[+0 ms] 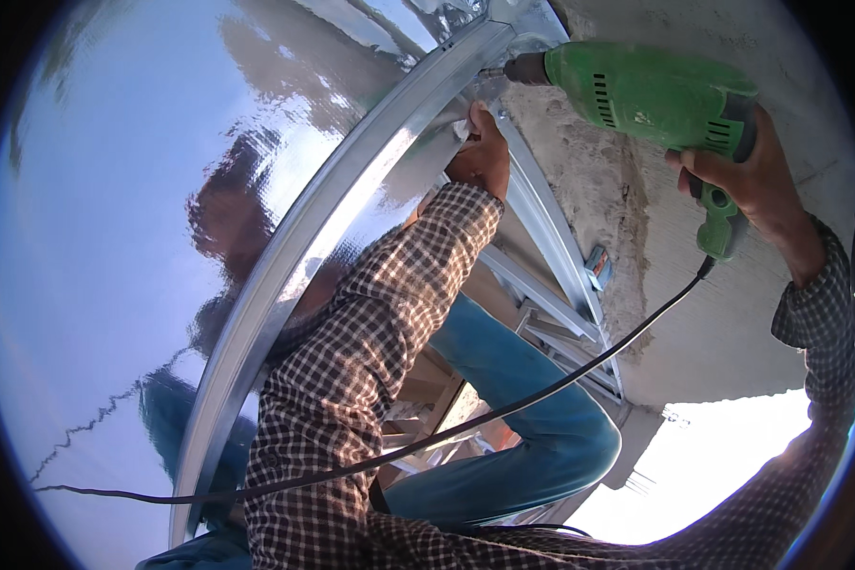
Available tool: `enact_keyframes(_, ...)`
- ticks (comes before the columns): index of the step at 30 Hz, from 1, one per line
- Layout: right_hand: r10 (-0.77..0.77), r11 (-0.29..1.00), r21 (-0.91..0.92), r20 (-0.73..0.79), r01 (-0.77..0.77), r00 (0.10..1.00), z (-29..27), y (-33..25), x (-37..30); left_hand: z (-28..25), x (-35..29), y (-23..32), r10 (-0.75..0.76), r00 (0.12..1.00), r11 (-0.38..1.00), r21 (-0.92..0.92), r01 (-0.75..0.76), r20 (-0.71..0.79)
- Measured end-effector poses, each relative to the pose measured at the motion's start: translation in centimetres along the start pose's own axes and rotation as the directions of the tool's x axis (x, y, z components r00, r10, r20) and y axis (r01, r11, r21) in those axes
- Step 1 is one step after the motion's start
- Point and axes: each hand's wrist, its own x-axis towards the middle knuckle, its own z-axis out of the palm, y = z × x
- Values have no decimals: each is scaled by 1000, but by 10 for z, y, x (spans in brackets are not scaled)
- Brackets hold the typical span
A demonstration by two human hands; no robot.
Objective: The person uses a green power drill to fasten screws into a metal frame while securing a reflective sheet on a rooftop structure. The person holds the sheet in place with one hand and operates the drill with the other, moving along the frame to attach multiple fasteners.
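Observation:
My right hand [741, 180] grips the handle of a green power drill [646, 95]. The drill points left, and its bit [492, 72] meets or nearly meets the upper end of a curved-looking silver metal frame bar [342, 190]. Just below the bit, my left hand [484, 157] is curled beside the bar, one fingertip pointing up. Most of its fingers are hidden, so what they hold does not show. A reflective pane [123, 218] lies along the bar's left side and mirrors sky and a figure.
The drill's black cord [541, 394] sweeps across my left sleeve to the lower left. Rough concrete [627, 218] rises at the right. Another metal rail [551, 228] runs down beside it, a small blue object [598, 268] near it. My bent knee [579, 442] is below, with ladder-like bars [551, 332] behind.

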Motion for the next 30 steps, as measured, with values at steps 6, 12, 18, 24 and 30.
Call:
enact_keyframes(6,-16,998,-56,-26,14,1000,2,-2,4,11,34,-36,44,985,998,44,-52,167)
enact_keyframes(12,24,996,-84,-50,-28,998,5,12,-1,10,8,-20,48,990,999,4,-49,132)
enact_keyframes(18,1,990,-138,-17,-3,1000,1,13,0,16,30,-37,39,976,999,7,-42,216)
enact_keyframes(24,-16,982,-187,-49,7,999,3,9,1,12,32,-39,174,966,985,-35,-171,193)
enact_keyframes(30,-78,974,-219,-51,65,996,1,9,4,7,14,-19,57,988,998,-2,-57,145)
